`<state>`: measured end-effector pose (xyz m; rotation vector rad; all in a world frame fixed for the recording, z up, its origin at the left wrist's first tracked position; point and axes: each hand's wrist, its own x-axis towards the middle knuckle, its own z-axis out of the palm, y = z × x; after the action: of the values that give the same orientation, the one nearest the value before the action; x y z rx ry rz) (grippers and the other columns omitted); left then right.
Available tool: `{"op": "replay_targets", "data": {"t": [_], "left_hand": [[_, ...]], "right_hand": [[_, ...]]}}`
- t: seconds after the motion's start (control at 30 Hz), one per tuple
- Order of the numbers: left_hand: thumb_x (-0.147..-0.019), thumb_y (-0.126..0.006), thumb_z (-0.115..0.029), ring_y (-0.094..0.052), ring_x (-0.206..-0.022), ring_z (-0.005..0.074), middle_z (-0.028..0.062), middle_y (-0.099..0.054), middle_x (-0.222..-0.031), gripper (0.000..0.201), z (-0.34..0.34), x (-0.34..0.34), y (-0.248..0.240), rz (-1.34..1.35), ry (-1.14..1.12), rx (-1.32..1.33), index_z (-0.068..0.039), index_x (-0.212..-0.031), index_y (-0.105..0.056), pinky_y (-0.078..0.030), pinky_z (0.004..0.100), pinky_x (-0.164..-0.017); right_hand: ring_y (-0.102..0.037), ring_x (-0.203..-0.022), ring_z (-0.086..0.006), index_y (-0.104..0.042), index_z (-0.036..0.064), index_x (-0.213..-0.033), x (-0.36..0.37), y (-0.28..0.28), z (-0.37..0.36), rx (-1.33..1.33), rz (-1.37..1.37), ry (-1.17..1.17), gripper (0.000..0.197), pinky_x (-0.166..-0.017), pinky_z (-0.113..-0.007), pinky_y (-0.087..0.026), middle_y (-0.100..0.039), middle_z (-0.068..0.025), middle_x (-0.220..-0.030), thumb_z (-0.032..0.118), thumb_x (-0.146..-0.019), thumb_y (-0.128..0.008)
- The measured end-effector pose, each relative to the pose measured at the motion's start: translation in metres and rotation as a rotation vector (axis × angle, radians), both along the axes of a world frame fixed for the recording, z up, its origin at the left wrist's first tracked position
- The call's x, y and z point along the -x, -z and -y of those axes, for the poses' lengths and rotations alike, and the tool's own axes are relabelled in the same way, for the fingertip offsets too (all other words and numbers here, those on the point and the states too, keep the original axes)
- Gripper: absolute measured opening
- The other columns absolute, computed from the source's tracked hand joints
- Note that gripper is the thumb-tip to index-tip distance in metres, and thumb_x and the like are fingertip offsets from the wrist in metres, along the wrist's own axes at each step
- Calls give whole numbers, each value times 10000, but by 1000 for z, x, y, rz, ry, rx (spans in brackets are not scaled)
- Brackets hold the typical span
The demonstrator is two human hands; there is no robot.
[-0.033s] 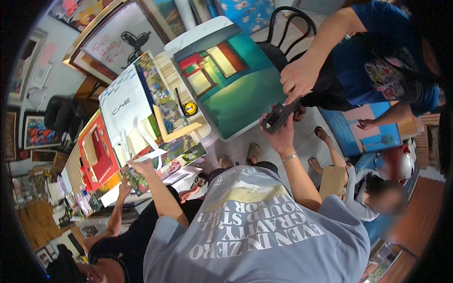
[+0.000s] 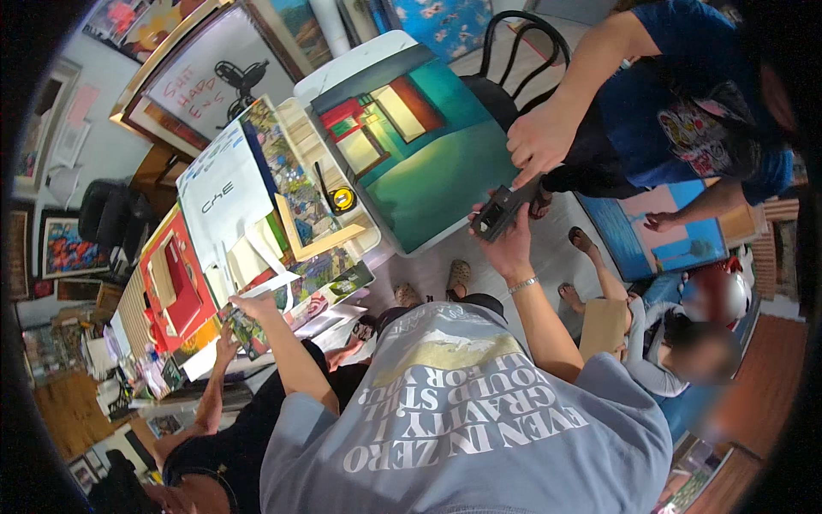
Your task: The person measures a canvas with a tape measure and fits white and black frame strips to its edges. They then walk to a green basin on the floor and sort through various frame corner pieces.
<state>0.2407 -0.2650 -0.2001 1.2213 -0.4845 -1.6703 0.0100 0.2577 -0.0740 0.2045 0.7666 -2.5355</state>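
Observation:
My right hand (image 2: 511, 246) grips a black, boxy handheld device (image 2: 497, 216) beside the near right corner of a green painting (image 2: 428, 176). Another person's hand (image 2: 541, 141) reaches in from the far right, a finger extended at the device's far end. At the left, my left hand (image 2: 259, 310) is closed on the upper edge of a small multicoloured picture (image 2: 247, 334). A second person's hand (image 2: 226, 344) touches that picture from its left side. Some fingers of my left hand are hidden.
The painting lies on a white table (image 2: 390, 47). Beside it are a yellow tape measure (image 2: 342, 200), a wooden frame corner (image 2: 321, 242), white paper (image 2: 227, 193) and a red folder (image 2: 178, 278). A black chair (image 2: 527, 43) stands behind; a person sits at the right with a cardboard piece (image 2: 603, 330).
The view has shifted slightly, and the black device in my right hand sits a little further left. Both hands keep their holds.

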Motion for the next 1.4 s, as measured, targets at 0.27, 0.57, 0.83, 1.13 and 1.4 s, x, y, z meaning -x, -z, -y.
{"op": "replay_targets", "data": {"t": [0.27,0.57,0.83,1.13,1.4], "left_hand": [[-835,-738,-327,-631,-974,340,232,-569,-1196,664,26,-8,38,673,14,20,182,-1169,-473,-546,443,-819],[-702,-828,-386,-481,-1222,380,360,-372,-1340,900,-18,21,2,1126,128,-122,128,-1263,-348,-443,480,-981],[-957,-596,-241,-589,-906,170,87,-628,-1020,253,-121,70,-32,534,531,635,-2,-1040,-607,-457,331,-774],[-890,-715,-152,-612,-891,115,75,-611,-1082,444,-270,117,-154,-68,1549,498,-5,-1259,-517,-513,272,-784],[-883,-677,-13,-611,-974,123,46,-627,-1062,284,-312,94,-77,-12,1563,351,-16,-1158,-604,-494,255,-849]], "right_hand": [[-593,-1045,-264,-428,87,-1387,-20,11,7,1,-45,12,682,-836,-418,-504,-612,-109,-1132,620,-974,-327],[-591,-1041,-251,-413,69,-1397,-45,10,16,-111,-28,81,662,-852,-409,-503,-605,-106,-1132,587,-996,-311],[-538,-1108,-272,-459,88,-1343,-57,14,46,-846,-545,171,459,-956,-399,-451,-555,-115,-1209,167,-927,-637],[-479,-1169,-382,-535,115,-1278,-52,-47,80,-1522,-1419,-113,773,-988,-459,-435,-503,-157,-1231,94,-567,-837],[-587,-1148,-264,-246,66,-1478,-101,22,14,-611,105,-153,811,-913,-343,-500,-468,-179,-1342,350,-881,-716]]}}
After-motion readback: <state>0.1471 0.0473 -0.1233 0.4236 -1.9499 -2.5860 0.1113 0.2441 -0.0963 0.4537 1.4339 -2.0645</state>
